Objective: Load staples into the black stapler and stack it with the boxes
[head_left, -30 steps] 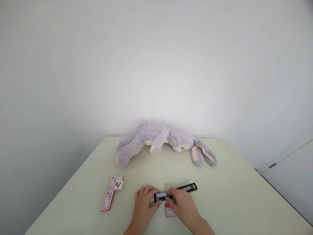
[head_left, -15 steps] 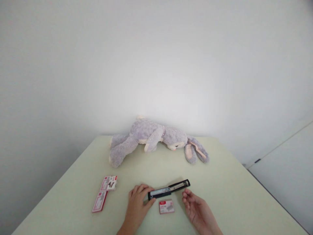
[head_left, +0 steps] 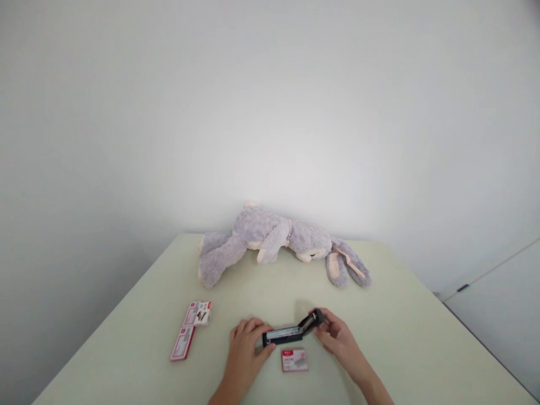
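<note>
Hands hold a black stapler (head_left: pixel 291 332) near the front of the table (head_left: pixel 405 326). Left hand (head_left: pixel 244 351) presses its base down flat, and right hand (head_left: pixel 337 337) pinches the lifted top end. Staple box (head_left: pixel 295 360) lies just in front.

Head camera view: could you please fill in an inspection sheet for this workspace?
Surface: pale green table, against a white wall.
Job's things: black stapler, opened, its top half tilted up; small staple box just in front.
Clutter: two red-and-white boxes at left; grey plush rabbit lying at the far edge.
Hands: left hand on the stapler's base; right hand holding the raised end.
Cables: nothing seen.
Surroundings: white cabinet at right.
</note>
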A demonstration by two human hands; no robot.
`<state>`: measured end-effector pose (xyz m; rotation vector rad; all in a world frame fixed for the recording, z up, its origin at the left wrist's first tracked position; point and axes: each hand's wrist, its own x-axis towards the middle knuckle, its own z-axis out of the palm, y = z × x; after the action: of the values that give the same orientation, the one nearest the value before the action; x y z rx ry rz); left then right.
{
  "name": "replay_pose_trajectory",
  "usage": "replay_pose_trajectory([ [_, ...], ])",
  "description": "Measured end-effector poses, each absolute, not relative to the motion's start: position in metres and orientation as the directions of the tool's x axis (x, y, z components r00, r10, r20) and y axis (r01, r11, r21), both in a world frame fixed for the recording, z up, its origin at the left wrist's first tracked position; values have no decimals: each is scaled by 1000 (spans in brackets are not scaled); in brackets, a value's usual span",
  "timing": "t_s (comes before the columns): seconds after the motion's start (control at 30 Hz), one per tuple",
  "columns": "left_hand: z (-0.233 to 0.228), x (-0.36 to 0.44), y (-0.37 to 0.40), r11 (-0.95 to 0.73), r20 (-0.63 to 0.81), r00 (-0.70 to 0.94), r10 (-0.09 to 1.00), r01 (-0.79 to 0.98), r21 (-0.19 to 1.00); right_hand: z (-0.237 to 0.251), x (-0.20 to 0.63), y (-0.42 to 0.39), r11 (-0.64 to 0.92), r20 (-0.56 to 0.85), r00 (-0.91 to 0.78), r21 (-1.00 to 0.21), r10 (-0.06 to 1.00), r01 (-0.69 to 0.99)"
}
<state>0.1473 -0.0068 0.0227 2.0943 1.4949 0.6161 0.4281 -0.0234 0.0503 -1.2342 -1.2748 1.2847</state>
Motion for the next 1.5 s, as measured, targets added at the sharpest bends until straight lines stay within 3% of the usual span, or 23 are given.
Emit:
replay_pose_trajectory([
  [0.17,23,148,-8,-285,84,300,950,729,622,79,399,-9,122,32,-287,-945,957,303],
  [0.33,22,150,-8,-286,100,288,952,728,624,89,373,3,261,53,-416,-848,908,462],
  [0.47,22,145,-10,-296,126,281,951,720,628,82,368,4,281,43,-413,-796,910,535],
  [0.6,33,153,-22,-310,188,247,951,710,632,69,380,8,208,50,-274,-782,960,588],
  [0.67,42,168,-30,-427,203,393,897,651,627,59,389,12,141,26,-200,-795,980,590],
  [0.77,53,191,-37,-630,139,716,684,484,607,43,403,18,51,-24,-126,-828,992,559],
  [0.83,56,193,-36,-635,78,753,654,489,598,34,413,17,7,-38,-73,-848,997,530],
  [1.03,46,135,-22,-342,-52,460,886,726,597,15,412,-18,-102,-91,47,-914,995,394],
  [1.27,17,144,-25,-342,19,433,901,685,643,0,343,-47,-141,-136,39,-976,990,169],
  [1.37,9,141,-29,-370,88,423,902,654,660,0,334,-48,-121,-110,82,-981,991,152],
  [1.43,8,120,-31,-330,175,284,943,712,620,1,335,-48,-107,-89,108,-980,990,169],
  [1.5,10,87,-32,-123,277,-35,960,838,532,0,338,-47,-93,-72,119,-979,990,179],
])
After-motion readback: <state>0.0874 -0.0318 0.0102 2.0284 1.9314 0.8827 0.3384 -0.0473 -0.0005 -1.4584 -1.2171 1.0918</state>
